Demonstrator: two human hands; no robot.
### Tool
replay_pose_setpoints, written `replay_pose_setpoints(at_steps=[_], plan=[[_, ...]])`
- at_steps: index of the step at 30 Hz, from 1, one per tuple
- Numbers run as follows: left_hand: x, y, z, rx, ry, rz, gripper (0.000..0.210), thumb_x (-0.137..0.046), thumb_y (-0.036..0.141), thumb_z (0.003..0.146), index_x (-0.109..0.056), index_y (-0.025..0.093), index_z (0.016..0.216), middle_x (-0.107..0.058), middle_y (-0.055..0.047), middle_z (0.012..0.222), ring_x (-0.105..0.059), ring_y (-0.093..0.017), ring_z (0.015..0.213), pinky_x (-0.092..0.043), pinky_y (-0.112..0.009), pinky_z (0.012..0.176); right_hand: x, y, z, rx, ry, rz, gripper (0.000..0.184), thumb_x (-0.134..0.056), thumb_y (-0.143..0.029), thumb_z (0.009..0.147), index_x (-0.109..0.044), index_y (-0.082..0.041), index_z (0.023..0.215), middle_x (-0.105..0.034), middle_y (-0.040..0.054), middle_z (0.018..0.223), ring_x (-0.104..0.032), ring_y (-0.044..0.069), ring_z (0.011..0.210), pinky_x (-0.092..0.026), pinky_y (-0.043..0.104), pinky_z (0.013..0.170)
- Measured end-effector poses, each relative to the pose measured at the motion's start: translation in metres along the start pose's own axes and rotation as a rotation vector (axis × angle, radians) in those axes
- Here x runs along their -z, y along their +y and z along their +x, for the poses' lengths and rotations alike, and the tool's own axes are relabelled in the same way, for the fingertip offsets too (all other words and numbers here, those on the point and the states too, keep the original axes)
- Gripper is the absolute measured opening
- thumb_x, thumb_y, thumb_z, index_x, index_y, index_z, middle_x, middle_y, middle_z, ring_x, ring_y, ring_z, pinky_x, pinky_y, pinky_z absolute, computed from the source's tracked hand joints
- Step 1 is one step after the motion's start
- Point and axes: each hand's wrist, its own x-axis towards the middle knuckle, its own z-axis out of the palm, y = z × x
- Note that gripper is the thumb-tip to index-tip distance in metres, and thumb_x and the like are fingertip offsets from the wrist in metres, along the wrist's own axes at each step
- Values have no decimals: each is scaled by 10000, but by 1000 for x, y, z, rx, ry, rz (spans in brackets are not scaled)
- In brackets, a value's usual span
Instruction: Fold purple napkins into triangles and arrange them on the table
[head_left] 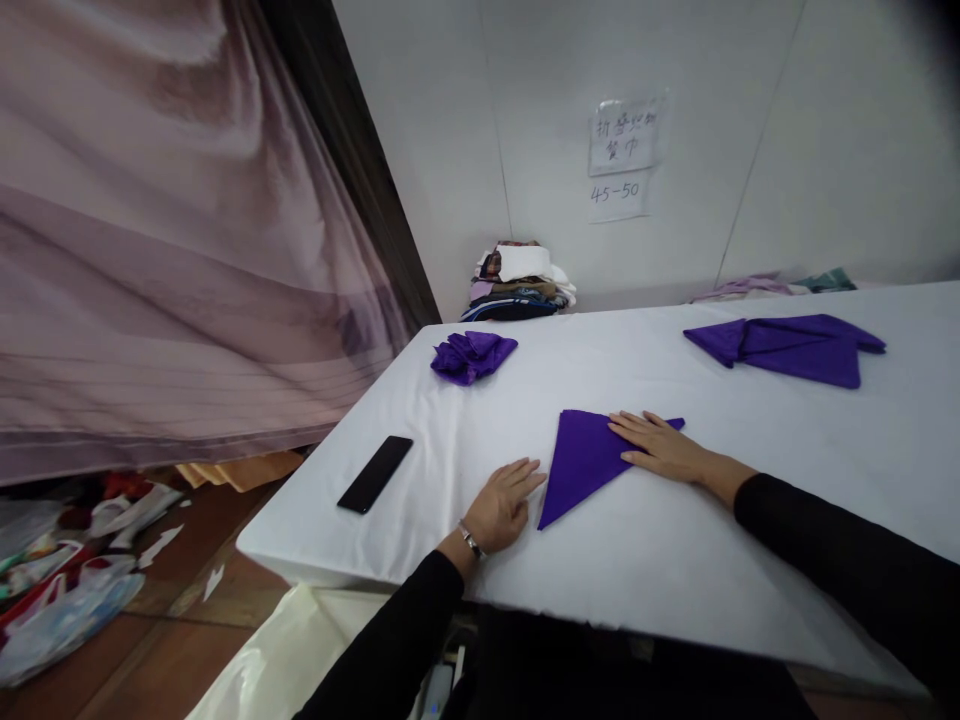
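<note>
A: What lies in front of the person?
B: A purple cloth (585, 455), folded into a flat triangle, on a white-covered table (825, 470). One corner points down toward the person; a thin tip shows beyond the fingers on the right.

A: And the hands?
B: The right hand (666, 448) rests palm down on the cloth's right part, fingers straight, gripping nothing. The left hand (501, 508) is on the table by the cloth's left edge, palm down, fingers loosely stretched and holding nothing. Whether its fingertips touch the edge, I cannot tell.

A: Which step does this look like?
B: Smoothing or steadying a fold, I would judge, since the right palm lies flat.

A: What would the next move call for?
B: Probably the right palm keeping the layers in line, while the left fingers pinch an edge or corner if another fold is wanted.

A: Anything nearby?
B: A bunched purple bundle (472, 357) at the back left, a long folded piece (806, 348) at the back right, and a black phone (375, 474) on the left.
</note>
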Motion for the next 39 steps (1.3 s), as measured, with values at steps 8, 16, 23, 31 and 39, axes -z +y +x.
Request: replay_pose_setpoints(at_steps=[8, 16, 23, 31, 39], plan=[[-2, 13, 27, -124, -42, 45, 493, -445, 120, 752, -482, 245, 1227, -427, -34, 1365, -314, -211, 1284, -293, -445, 1034, 6, 5, 4, 19, -23, 9, 637, -317, -589, 855, -182, -304, 1409, -196, 5, 1470, -131, 249, 1341, -73, 479, 1082], [-6, 11, 27, -119, -69, 39, 357, -414, 173, 828, -568, 281, 1131, -528, 2, 1277, -340, -202, 1266, -275, -441, 1028, 8, -13, -1, 35, 18, 4, 648, -364, -587, 844, -241, -273, 1397, -213, 44, 1463, -118, 260, 1342, -48, 496, 1076], [-5, 32, 28, -75, -17, -84, 362, -394, 109, 815, -582, 280, 1073, -622, 12, 1139, -384, -161, 1230, -226, -427, 1047, -4, -73, -21, 239, 27, 139, 616, -464, -478, 845, -290, -236, 1383, -326, 90, 1419, -253, 252, 1307, -66, 507, 1071], [1, 82, 33, 2, -99, -307, 224, -413, 172, 819, -616, 194, 726, -641, 6, 691, -573, -118, 685, -415, -280, 795, -17, -118, -54, 239, 176, 431, 376, -451, -222, 856, -504, -236, 1228, -583, 80, 1188, -481, 198, 1140, -251, 461, 1034], [5, 64, 50, 268, -83, -722, 437, -307, 464, 885, -646, 191, 928, -690, -23, 857, -611, -160, 822, -455, -279, 786, -8, -125, -63, -105, 92, 1131, 244, -559, -383, 802, -666, -198, 921, -669, 21, 872, -606, 185, 824, -458, 348, 793]])
